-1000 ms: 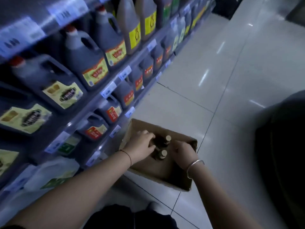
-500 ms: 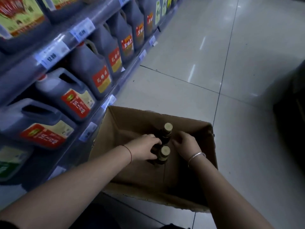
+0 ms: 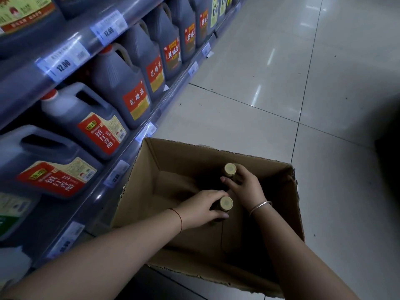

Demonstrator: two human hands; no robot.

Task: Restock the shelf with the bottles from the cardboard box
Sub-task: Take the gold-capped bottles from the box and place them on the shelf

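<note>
Both bottles' bodies are lost in shadow inside the cardboard box [image 3: 164, 198] — only the near cap [image 3: 226, 203] and far cap [image 3: 230, 169] are seen. The box's near right corner is hidden by the right forearm [image 3: 303, 260] — the shelf [image 3: 65, 68] is cut off at the left edge.

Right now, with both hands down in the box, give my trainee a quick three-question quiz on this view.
1. True or false: the cardboard box is packed full of bottles.
2. How many bottle caps show inside the box?
3. Which hand has its grip on the near bottle: A) left hand, B) right hand, C) neither?

Key:
1. False; much bare cardboard floor shows.
2. Two: the near bottle's and the far bottle behind it.
3. A; the right hand wraps the far bottle.
</note>
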